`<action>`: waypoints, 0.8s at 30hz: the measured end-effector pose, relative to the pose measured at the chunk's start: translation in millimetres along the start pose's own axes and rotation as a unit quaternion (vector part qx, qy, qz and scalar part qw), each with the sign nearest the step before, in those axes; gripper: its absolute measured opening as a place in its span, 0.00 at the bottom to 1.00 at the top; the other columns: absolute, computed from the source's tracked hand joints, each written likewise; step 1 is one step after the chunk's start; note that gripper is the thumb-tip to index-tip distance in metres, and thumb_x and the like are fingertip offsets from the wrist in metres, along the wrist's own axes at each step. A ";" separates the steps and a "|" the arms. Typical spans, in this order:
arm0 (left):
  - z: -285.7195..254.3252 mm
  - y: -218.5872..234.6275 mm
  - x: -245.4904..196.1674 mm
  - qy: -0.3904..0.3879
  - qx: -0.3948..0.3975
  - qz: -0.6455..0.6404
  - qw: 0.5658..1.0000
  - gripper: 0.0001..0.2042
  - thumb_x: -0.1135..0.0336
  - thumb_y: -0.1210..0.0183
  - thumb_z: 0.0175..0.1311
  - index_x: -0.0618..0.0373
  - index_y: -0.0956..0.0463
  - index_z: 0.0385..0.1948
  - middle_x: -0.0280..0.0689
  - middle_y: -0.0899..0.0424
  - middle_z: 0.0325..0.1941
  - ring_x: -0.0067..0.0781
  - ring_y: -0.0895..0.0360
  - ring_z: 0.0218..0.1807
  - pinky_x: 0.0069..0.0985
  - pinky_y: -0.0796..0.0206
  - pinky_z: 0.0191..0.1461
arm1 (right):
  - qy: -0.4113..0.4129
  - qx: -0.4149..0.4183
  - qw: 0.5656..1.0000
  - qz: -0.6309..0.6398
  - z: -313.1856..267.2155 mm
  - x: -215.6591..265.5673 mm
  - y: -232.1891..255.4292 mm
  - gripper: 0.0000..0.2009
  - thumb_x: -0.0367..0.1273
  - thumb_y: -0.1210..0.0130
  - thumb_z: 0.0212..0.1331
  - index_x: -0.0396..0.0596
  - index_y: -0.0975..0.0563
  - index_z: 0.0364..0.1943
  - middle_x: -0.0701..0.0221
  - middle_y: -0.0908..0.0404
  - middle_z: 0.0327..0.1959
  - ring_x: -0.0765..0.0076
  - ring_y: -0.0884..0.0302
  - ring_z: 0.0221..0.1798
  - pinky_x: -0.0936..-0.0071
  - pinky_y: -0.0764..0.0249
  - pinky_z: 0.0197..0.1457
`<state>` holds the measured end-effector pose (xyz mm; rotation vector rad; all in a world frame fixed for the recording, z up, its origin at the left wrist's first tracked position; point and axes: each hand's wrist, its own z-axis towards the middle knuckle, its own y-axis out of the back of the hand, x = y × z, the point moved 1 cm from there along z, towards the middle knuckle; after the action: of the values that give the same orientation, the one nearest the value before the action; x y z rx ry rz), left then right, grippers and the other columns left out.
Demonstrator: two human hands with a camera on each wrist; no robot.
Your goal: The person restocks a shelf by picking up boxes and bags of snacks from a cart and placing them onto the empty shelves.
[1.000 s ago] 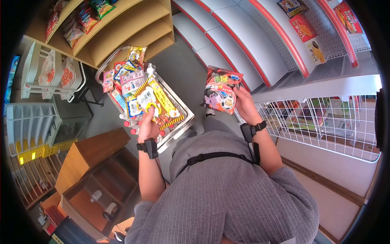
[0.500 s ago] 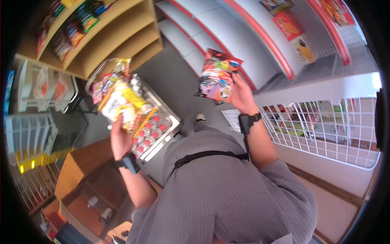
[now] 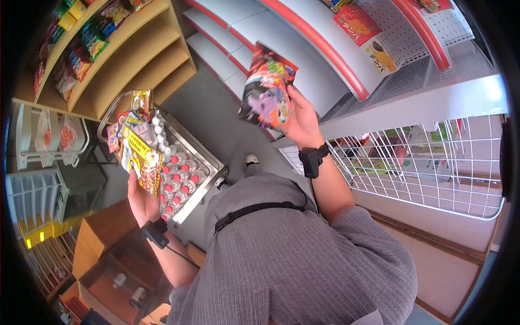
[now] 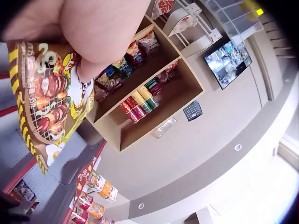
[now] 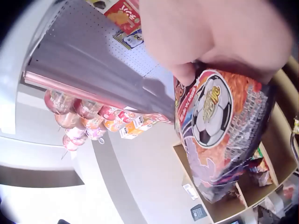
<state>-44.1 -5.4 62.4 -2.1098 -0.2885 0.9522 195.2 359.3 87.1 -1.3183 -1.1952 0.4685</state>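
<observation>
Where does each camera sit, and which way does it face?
Head: worn on the head, facing forward and down; grey clothing, left grip and right grip show.
Left wrist: worn there, facing the yellow snack bag; part of the left grip shows, with the wooden shelf and wall monitor beyond.
Right wrist: worn there, facing the black snack bag; part of the right grip shows, with red-edged shelving beyond.
Shared: head and right wrist both show the black snack bag.
</observation>
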 end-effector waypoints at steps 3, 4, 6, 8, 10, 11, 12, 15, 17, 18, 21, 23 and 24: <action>-7.8 7.2 -1.0 0.030 0.038 -0.072 0.996 0.19 0.61 0.50 0.78 0.60 0.30 0.64 0.45 0.21 0.64 0.43 0.19 0.61 0.41 0.20 0.58 | 0.007 0.052 0.998 0.035 6.2 6.2 8.4 0.21 0.40 0.58 0.78 0.42 0.31 0.66 0.59 0.22 0.64 0.55 0.24 0.66 0.52 0.26 0.69; -13.4 4.6 -2.5 0.021 0.031 -0.097 0.995 0.19 0.62 0.51 0.78 0.61 0.32 0.65 0.44 0.19 0.61 0.43 0.19 0.59 0.40 0.20 0.59 | -0.003 0.075 0.996 0.049 8.2 9.8 14.5 0.21 0.40 0.58 0.78 0.41 0.31 0.66 0.58 0.22 0.64 0.55 0.24 0.66 0.52 0.26 0.69; -23.9 -7.1 -9.3 0.047 0.095 -0.166 0.980 0.24 0.67 0.53 0.78 0.63 0.41 0.72 0.43 0.24 0.59 0.35 0.24 0.54 0.36 0.25 0.60 | 0.014 0.051 0.997 0.051 12.8 13.2 25.2 0.20 0.39 0.58 0.78 0.40 0.31 0.64 0.57 0.22 0.64 0.53 0.25 0.67 0.51 0.29 0.71; -26.8 -8.1 -11.1 0.044 0.120 -0.141 0.982 0.27 0.68 0.51 0.75 0.64 0.45 0.73 0.41 0.25 0.58 0.32 0.26 0.51 0.32 0.26 0.56 | 0.040 -0.013 0.999 0.033 9.5 10.6 12.2 0.21 0.40 0.57 0.77 0.42 0.31 0.65 0.60 0.21 0.61 0.55 0.20 0.62 0.53 0.23 0.64; -29.9 -14.1 -6.6 0.031 0.097 -0.069 0.992 0.28 0.67 0.48 0.73 0.66 0.44 0.72 0.41 0.23 0.56 0.33 0.24 0.47 0.31 0.24 0.51 | 0.026 -0.018 0.999 0.025 8.2 8.0 4.2 0.20 0.40 0.56 0.77 0.43 0.30 0.64 0.61 0.20 0.60 0.56 0.20 0.61 0.55 0.23 0.64; -29.6 -14.9 -4.2 0.041 0.091 -0.066 0.993 0.28 0.67 0.48 0.73 0.66 0.43 0.72 0.41 0.23 0.55 0.33 0.24 0.46 0.31 0.24 0.50 | 0.023 -0.033 0.999 0.012 7.4 9.0 3.7 0.20 0.40 0.56 0.77 0.43 0.29 0.64 0.61 0.19 0.59 0.57 0.19 0.60 0.56 0.23 0.64; -25.1 -16.0 2.2 0.059 0.089 -0.066 0.992 0.28 0.66 0.48 0.73 0.66 0.43 0.72 0.41 0.23 0.55 0.33 0.23 0.45 0.31 0.24 0.48 | 0.026 -0.033 0.999 0.010 12.6 11.2 13.6 0.20 0.40 0.56 0.77 0.43 0.29 0.64 0.61 0.19 0.59 0.57 0.19 0.60 0.56 0.23 0.64; -13.6 -44.8 9.8 0.074 0.045 -0.001 0.996 0.23 0.65 0.48 0.74 0.64 0.35 0.67 0.41 0.18 0.53 0.33 0.19 0.48 0.30 0.22 0.52 | -0.027 -0.081 0.995 -0.052 37.4 18.8 53.5 0.17 0.39 0.52 0.75 0.42 0.25 0.57 0.61 0.15 0.53 0.60 0.15 0.53 0.58 0.21 0.61; -17.1 -61.0 1.4 0.078 0.071 0.013 0.994 0.18 0.66 0.48 0.74 0.62 0.28 0.61 0.40 0.14 0.52 0.31 0.16 0.52 0.29 0.22 0.55 | -0.030 -0.141 0.986 -0.079 40.3 14.4 21.9 0.14 0.38 0.51 0.74 0.43 0.22 0.52 0.67 0.14 0.48 0.68 0.15 0.47 0.67 0.17 0.54; -19.9 -79.4 5.2 0.040 0.013 0.008 0.999 0.18 0.65 0.47 0.73 0.62 0.27 0.61 0.39 0.15 0.52 0.31 0.16 0.49 0.28 0.22 0.53 | -0.045 -0.147 0.986 -0.059 42.8 14.4 23.0 0.13 0.37 0.51 0.74 0.44 0.22 0.51 0.69 0.14 0.47 0.70 0.15 0.45 0.71 0.17 0.51; 2.5 -88.6 23.9 0.043 -0.024 0.012 0.999 0.20 0.64 0.46 0.72 0.62 0.29 0.63 0.38 0.16 0.51 0.31 0.17 0.44 0.27 0.21 0.45 | -0.080 -0.132 0.987 -0.046 60.9 3.6 21.3 0.12 0.33 0.55 0.75 0.42 0.23 0.52 0.67 0.17 0.53 0.69 0.15 0.45 0.68 0.15 0.49; 16.2 -74.4 38.9 0.135 0.060 0.028 0.989 0.21 0.63 0.45 0.71 0.62 0.30 0.62 0.39 0.18 0.50 0.31 0.18 0.44 0.27 0.22 0.41 | -0.074 -0.172 0.982 0.010 63.0 -17.1 47.2 0.13 0.33 0.56 0.76 0.42 0.24 0.54 0.65 0.17 0.54 0.66 0.15 0.49 0.66 0.15 0.51; 28.2 -73.5 53.9 0.095 -0.005 0.108 0.990 0.20 0.61 0.44 0.70 0.62 0.29 0.59 0.37 0.19 0.47 0.30 0.19 0.45 0.25 0.23 0.41 | -0.059 -0.172 0.982 0.049 80.5 -16.1 56.9 0.14 0.33 0.56 0.76 0.41 0.26 0.57 0.62 0.18 0.56 0.64 0.15 0.52 0.64 0.15 0.54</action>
<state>-19.1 85.6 76.4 -2.2539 0.0335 0.8646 139.6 399.8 14.7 -1.6703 -1.3565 0.4256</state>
